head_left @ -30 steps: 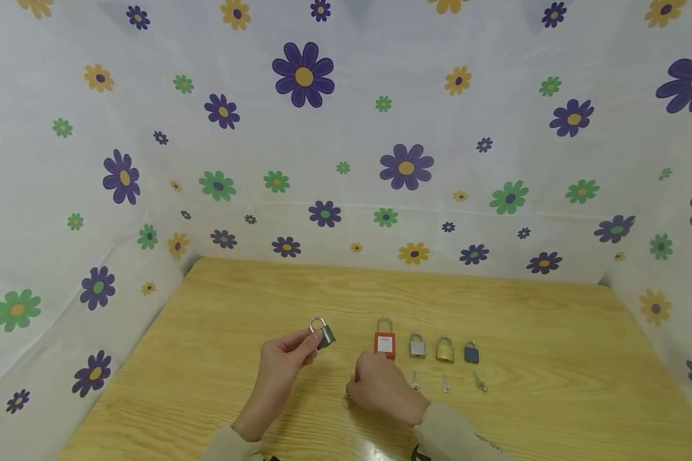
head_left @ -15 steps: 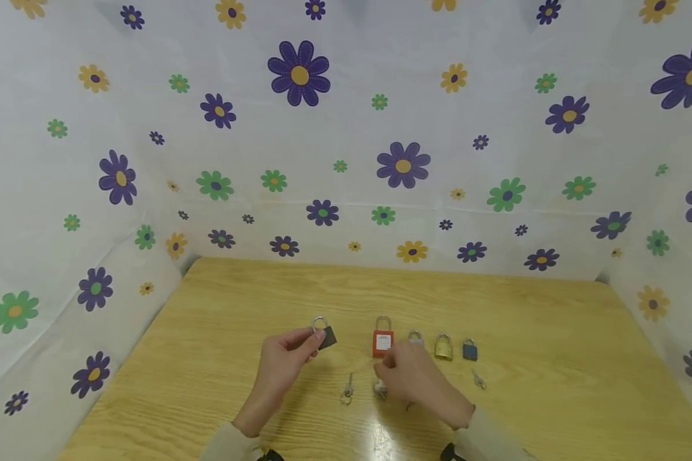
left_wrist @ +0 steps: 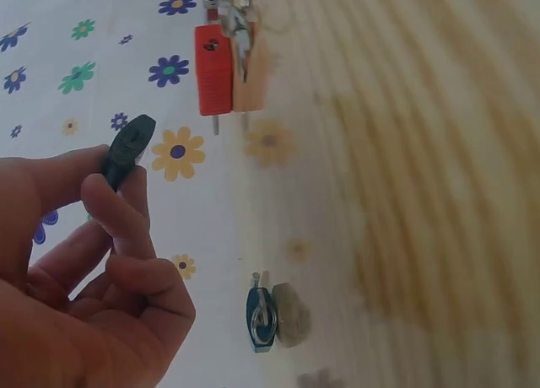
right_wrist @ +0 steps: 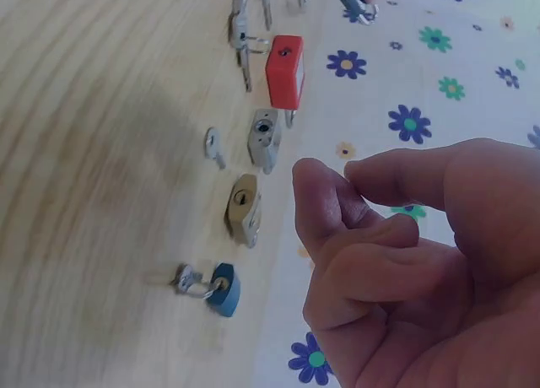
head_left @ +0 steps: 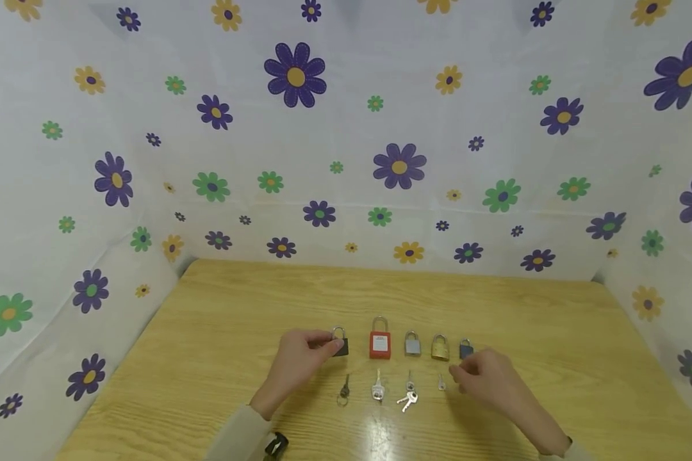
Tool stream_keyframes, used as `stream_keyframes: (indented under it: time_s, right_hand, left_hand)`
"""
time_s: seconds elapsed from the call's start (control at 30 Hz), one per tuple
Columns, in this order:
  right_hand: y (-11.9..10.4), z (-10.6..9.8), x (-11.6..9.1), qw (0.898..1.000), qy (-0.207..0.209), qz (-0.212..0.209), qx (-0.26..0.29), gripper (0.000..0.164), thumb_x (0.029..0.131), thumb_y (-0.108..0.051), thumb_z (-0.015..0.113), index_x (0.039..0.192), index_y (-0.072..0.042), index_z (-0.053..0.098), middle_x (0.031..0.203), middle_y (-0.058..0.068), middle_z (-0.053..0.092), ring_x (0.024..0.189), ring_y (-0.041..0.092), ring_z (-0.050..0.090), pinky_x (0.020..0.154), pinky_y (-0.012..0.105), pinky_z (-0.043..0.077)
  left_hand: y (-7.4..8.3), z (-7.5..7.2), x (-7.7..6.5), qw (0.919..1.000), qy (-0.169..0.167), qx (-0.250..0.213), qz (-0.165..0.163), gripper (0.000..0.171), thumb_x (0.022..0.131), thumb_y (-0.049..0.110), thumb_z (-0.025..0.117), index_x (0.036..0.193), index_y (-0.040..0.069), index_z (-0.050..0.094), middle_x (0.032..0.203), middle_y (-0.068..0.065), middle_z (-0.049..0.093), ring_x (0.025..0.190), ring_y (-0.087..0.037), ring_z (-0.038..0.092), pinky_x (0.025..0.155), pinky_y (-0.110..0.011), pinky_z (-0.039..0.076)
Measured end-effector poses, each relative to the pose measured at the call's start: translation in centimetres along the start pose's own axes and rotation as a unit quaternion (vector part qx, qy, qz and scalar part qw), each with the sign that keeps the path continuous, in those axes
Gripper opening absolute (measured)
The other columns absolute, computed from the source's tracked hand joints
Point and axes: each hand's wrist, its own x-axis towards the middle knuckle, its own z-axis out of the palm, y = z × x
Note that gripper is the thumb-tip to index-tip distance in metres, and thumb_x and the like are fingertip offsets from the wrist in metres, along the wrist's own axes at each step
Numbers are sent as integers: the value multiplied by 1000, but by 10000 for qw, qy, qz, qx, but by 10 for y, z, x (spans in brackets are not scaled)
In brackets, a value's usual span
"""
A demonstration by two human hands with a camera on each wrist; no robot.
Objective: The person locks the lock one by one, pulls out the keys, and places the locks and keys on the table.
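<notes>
My left hand [head_left: 300, 362] pinches a black padlock [head_left: 341, 346] between thumb and fingers at the left end of a padlock row. In the left wrist view the padlock [left_wrist: 131, 146] is turned with its narrow underside toward the camera. To its right on the table stand a red padlock [head_left: 380, 346], a silver one [head_left: 412, 347], a brass one [head_left: 440, 348] and a blue one [head_left: 466, 349]. My right hand [head_left: 493, 381] hovers by the blue padlock, fingers loosely curled. A small key [right_wrist: 187, 278] lies beside the blue padlock [right_wrist: 223, 290] in the right wrist view.
In front of the row lie a dark key on a ring [head_left: 344, 389], a silver key [head_left: 378, 387], a pair of keys [head_left: 409, 397] and a tiny key [head_left: 441, 383]. A flower-patterned sheet [head_left: 334, 128] surrounds the wooden table [head_left: 236, 301].
My right hand has swept right along the keys, from below the red padlock to beside the blue one. My left hand has carried the black padlock slightly right, closer to the row.
</notes>
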Motion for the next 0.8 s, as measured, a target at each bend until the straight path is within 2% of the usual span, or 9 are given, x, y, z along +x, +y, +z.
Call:
stream_keyframes:
  time_s: [0.1, 0.3, 0.4, 0.5, 0.57, 0.63, 0.73, 0.8]
  right_hand:
    - [6, -2, -4, 10000, 26, 64, -8, 27, 91, -15, 64, 67, -6, 72, 60, 3, 68, 50, 11, 52, 46, 27, 44]
    - [10, -4, -8, 9989, 1, 471, -65, 28, 91, -17, 64, 65, -9, 70, 58, 2, 66, 50, 11, 48, 46, 27, 41]
    - [10, -4, -8, 9982, -51, 585, -90, 28, 92, -18, 64, 66, -9, 70, 58, 2, 65, 49, 11, 46, 46, 27, 39]
    - [10, -4, -8, 9984, -87, 554, -66, 29, 92, -18, 64, 66, -8, 70, 58, 2, 65, 51, 12, 47, 47, 27, 40]
    - [9, -4, -7, 9988, -109, 472, -34, 29, 92, -18, 63, 66, -8, 70, 58, 2, 66, 51, 12, 47, 48, 28, 40]
    - [9, -4, -7, 9992, -115, 392, -18, 29, 92, -17, 63, 65, -8, 70, 59, 2, 66, 51, 11, 46, 48, 28, 40]
    - [9, -3, -7, 9993, -99, 370, -17, 29, 92, -18, 63, 66, -8, 70, 59, 2, 66, 50, 11, 46, 47, 27, 40]
    - [9, -3, -7, 9993, -89, 376, -22, 29, 93, -18, 63, 66, -8, 70, 58, 2, 66, 50, 11, 47, 47, 27, 40]
  left_hand:
    - [-1, 6, 8, 9992, -93, 375, 121, 23, 86, 28, 74, 96, 8, 79, 88, -5, 77, 73, -12, 64, 62, -36, 57]
    - [1, 15, 19, 9952, -266, 940, 76, 20, 85, 27, 74, 92, 9, 80, 88, -5, 78, 72, -10, 63, 63, -34, 56]
    - [2, 16, 22, 9919, -394, 1207, -11, 18, 86, 28, 73, 87, 12, 81, 80, -1, 76, 61, -7, 57, 54, -28, 49]
    - [3, 17, 25, 9892, -552, 1357, -105, 21, 88, 28, 72, 74, 14, 79, 57, 5, 64, 45, -6, 40, 42, -23, 33]
    - [3, 18, 26, 9877, -633, 1419, -180, 29, 88, 29, 71, 63, 15, 74, 45, 7, 48, 40, -7, 30, 39, -23, 24]
    - [3, 18, 27, 9854, -686, 1551, -155, 38, 88, 29, 71, 54, 15, 66, 42, 8, 36, 38, -6, 26, 37, -22, 20]
    - [5, 18, 29, 9803, -717, 1838, -97, 46, 89, 30, 71, 47, 16, 58, 41, 10, 28, 37, -4, 24, 36, -21, 18]
    - [6, 17, 29, 9767, -726, 2018, -38, 47, 89, 30, 70, 46, 16, 58, 40, 10, 27, 36, -4, 24, 35, -20, 17]
